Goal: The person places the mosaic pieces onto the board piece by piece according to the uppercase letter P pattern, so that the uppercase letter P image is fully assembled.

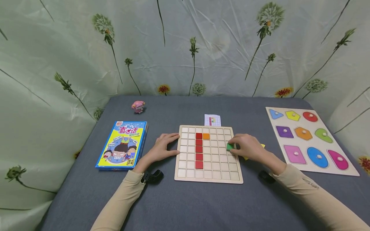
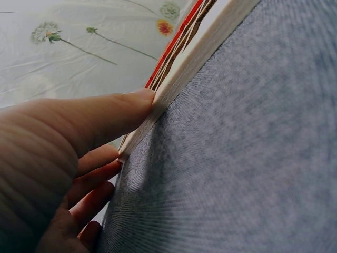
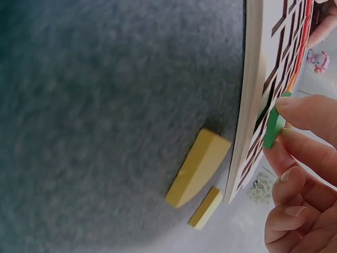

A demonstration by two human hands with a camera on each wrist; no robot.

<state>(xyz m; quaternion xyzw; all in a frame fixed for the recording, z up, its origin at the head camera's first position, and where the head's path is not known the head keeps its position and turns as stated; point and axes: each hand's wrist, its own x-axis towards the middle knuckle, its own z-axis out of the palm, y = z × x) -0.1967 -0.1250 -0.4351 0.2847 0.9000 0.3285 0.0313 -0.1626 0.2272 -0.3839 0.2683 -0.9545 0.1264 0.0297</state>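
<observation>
While the left hand (image 1: 160,147) steadies the left edge of a wooden grid board (image 1: 215,175), its fingers fairly straight and its thumb spread well away from them, it only touches the rim and has hold of nothing. The right hand (image 1: 250,147) is nearly closed at the fingertips, pinching a green square tile (image 1: 230,146) between thumb and finger, with its other fingers bent. That tile is above the board's rightmost column; whether it touches the board, I cannot tell.

Set into the board are 5 red tiles (image 1: 199,149) in an unbroken vertical line down the 3rd column, and 1 orange tile (image 1: 206,136) directly right of the topmost red. At least 2 yellow tiles (image 3: 199,167) lie on the grey-blue tablecloth (image 1: 173,205) just beside the board's right edge, partly hidden by the right hand in the head view. A small pattern card (image 1: 212,120) printed with coloured squares lies just behind the board.

Farther left is a blue and yellow card-game box (image 1: 122,146) with cartoon faces, and behind it a pink figurine (image 1: 138,106). Well to the right lies a knobbed shape puzzle (image 1: 278,138) with 9 pieces.
</observation>
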